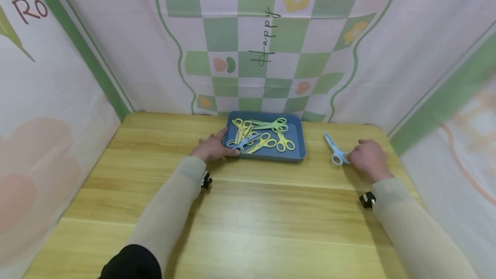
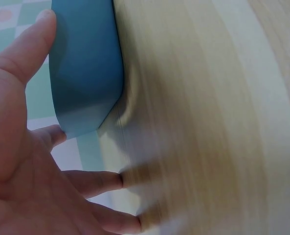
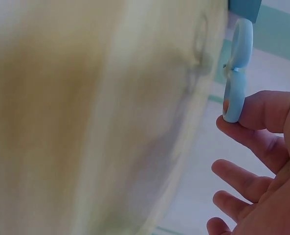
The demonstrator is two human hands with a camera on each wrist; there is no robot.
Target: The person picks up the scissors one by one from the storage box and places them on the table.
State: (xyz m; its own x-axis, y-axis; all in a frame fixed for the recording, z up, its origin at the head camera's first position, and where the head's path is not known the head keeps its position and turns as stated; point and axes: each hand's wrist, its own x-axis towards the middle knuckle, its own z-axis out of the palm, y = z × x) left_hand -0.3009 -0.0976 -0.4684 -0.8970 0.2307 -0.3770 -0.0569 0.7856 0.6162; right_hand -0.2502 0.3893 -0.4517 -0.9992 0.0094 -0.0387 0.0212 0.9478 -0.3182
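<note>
My right hand [image 1: 370,158] pinches a pair of light blue scissors [image 1: 335,151] by one handle ring, between thumb and index finger. In the right wrist view the scissors [image 3: 238,73] hang over the table with a shadow below, other fingers spread. My left hand [image 1: 212,146] lies at the left end of a blue tray [image 1: 271,157]. Its thumb [image 2: 34,41] rests along the tray's front wall and the index fingertip is right at the corner. Inside the tray lie several yellow scissors [image 1: 285,142], green scissors [image 1: 271,125] and blue scissors [image 1: 244,142].
The wooden table [image 1: 248,218] ends at a patterned cloth [image 1: 217,33] behind the tray. Similar cloth hangs on the left and right. A small black device [image 1: 367,200] sits at the right wrist, another [image 1: 206,180] at the left.
</note>
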